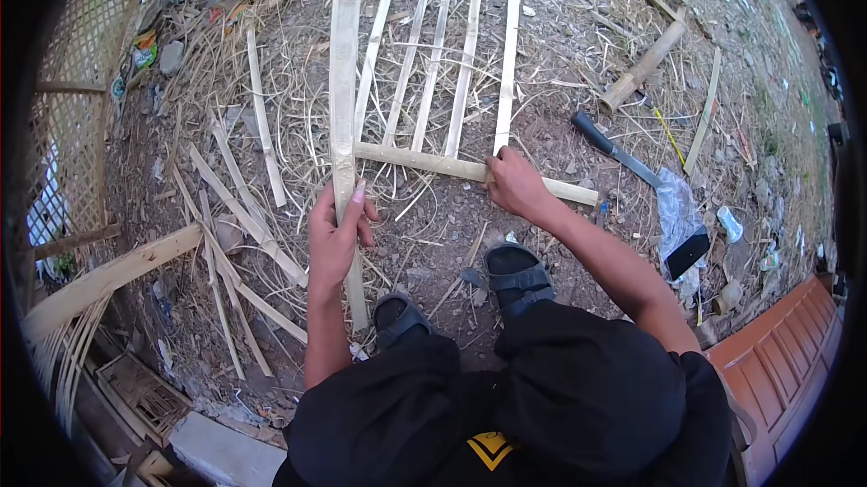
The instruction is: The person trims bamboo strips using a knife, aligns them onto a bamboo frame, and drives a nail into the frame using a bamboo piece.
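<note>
My left hand point(340, 232) is wrapped round a long flat bamboo slat point(344, 90), which stands lengthwise in front of me at the left end of a bamboo crosspiece point(420, 160). The fingers of my right hand point(517, 182) close on that crosspiece, right where the rightmost upright slat point(508, 63) meets it. Several thinner slats point(465, 63) run away from the crosspiece, side by side with gaps between them. Whether the held slat touches the crosspiece or only overlaps it, I cannot tell.
A machete point(614, 149) lies at the right, near a bamboo pole point(643, 67). Beside it are a plastic bag point(677, 207) and a black phone point(688, 253). Loose bamboo strips point(244, 207) cover the ground at left, below a lattice panel point(77, 81). My sandals point(517, 278) are close by.
</note>
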A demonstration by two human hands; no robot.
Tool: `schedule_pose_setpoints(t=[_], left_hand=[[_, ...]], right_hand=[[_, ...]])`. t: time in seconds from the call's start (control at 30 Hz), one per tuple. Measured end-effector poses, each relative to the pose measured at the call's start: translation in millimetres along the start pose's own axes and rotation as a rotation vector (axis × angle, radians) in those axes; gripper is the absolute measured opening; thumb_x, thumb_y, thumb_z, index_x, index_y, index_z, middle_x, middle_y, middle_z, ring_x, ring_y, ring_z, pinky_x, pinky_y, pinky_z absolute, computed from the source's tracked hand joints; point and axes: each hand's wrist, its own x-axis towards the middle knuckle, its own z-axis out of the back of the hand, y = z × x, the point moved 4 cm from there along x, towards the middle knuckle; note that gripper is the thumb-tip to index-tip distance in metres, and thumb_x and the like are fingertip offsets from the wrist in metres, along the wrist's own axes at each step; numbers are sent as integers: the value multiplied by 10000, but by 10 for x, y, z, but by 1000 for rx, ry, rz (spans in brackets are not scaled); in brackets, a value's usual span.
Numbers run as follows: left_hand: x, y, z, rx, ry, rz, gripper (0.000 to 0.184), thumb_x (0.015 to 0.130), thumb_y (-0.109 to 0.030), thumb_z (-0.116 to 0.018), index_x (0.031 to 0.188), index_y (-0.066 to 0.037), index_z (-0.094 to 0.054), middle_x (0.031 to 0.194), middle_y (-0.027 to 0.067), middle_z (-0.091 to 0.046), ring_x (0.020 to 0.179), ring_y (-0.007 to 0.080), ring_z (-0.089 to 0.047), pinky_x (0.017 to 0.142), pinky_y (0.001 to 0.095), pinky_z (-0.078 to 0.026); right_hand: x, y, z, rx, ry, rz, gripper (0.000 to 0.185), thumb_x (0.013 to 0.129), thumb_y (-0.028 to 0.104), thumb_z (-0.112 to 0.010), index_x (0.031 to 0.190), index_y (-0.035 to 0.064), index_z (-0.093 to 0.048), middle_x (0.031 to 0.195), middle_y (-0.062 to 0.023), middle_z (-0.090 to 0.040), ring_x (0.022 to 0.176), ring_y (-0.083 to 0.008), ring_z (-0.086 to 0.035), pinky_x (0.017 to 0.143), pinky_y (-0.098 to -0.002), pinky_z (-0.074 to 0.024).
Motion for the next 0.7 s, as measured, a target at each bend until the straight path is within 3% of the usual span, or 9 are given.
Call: schedule_pose_setpoints(t=[0.23, 0.43, 0.5, 0.53, 0.6, 0.63, 0.7], left_hand=[[2, -89, -84, 11, -4, -30, 230, 1006, -236, -509, 1103, -33, -557, 730, 45, -591, 478, 76, -511, 426, 210, -414], [164, -385, -140, -207, -32, -148, 259, 1035, -249, -445, 1143, -22, -506, 736, 58, -584, 474, 106, -513, 432, 217, -421], [280, -619, -169, -339, -120, -280, 266, 1046, -278, -408, 1133, -32, -460, 755, 75, -596, 541, 132, -561, 508, 243, -473], [373, -678, -190, -337, -123, -274, 266, 1046, -278, -408, 1133, -32, -460, 755, 75, -596, 541, 132, -561, 508, 243, -473], [544, -816, -161, -485, -255, -431, 278, 1046, -312, -397, 1136, -49, -414, 888, 125, -626, 715, 187, -622, 689, 309, -529], [616, -838, -201, -483, -252, -434, 278, 1046, -312, -397, 1136, -49, -414, 888, 125, -626, 715, 187, -622, 689, 309, -529], [706, -786, -313, -677, -360, -377, 316, 1039, -342, -398, 1169, -55, -414, 1088, 159, -602, 965, 245, -624, 883, 364, -510]], right_hand=[[5, -50, -24, 26, 24, 13, 290, 757, 154, -743, 918, -35, -593, 957, -206, -545, 896, -377, -600, 737, -460, -519], [-111, 65, 237, 45, -224, 124, 334, 774, 188, -738, 1023, -6, -626, 978, -185, -562, 852, -376, -595, 748, -451, -515], [-152, 97, 300, 232, 11, -76, 425, 779, 216, -760, 1136, 29, -624, 1007, -172, -604, 803, -322, -629, 759, -404, -525], [-191, 164, 393, 235, 17, -77, 425, 779, 216, -760, 1136, 29, -624, 1007, -172, -604, 803, -322, -629, 759, -404, -525], [-342, 343, 309, 626, 646, -159, 540, 808, 223, -781, 1278, 64, -567, 1092, -107, -624, 803, -164, -650, 763, -302, -522], [-405, 417, 291, 628, 642, -157, 540, 808, 223, -781, 1278, 64, -567, 1092, -107, -624, 803, -164, -650, 763, -302, -522], [-532, 643, 287, 1063, 501, -117, 656, 819, 245, -783, 1374, 76, -477, 1132, -101, -615, 849, -102, -630, 767, -263, -523]])
